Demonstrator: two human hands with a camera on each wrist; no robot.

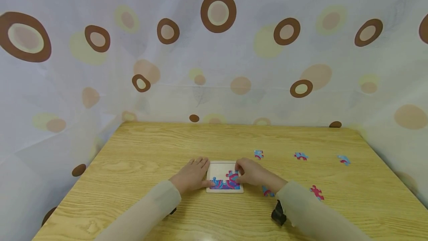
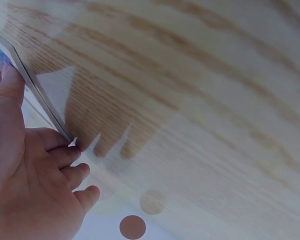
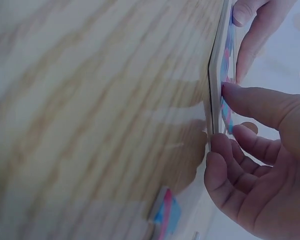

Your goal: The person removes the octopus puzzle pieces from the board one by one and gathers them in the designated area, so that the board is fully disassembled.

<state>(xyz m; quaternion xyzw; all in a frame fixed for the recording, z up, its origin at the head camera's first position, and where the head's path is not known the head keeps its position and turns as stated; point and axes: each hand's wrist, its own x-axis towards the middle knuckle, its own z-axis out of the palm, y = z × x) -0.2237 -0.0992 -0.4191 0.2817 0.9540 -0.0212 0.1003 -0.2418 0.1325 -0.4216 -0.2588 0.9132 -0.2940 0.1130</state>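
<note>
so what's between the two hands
The tray, partly filled with puzzle pieces, lies between left hand and right hand, in the head view.

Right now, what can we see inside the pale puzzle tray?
Within the tray: colourful puzzle pieces along the near side, bare base far left. Parts under the right hand and left hand cannot be seen.

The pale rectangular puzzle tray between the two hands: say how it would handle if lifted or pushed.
The tray looks stiff, since its edges run straight. Low and broad on the yellowish wood-grain table, it would probably slide rather than tip. Its blue, pink and purple jigsaw pieces might shift if tilted, since bare space adjoins them.
</note>
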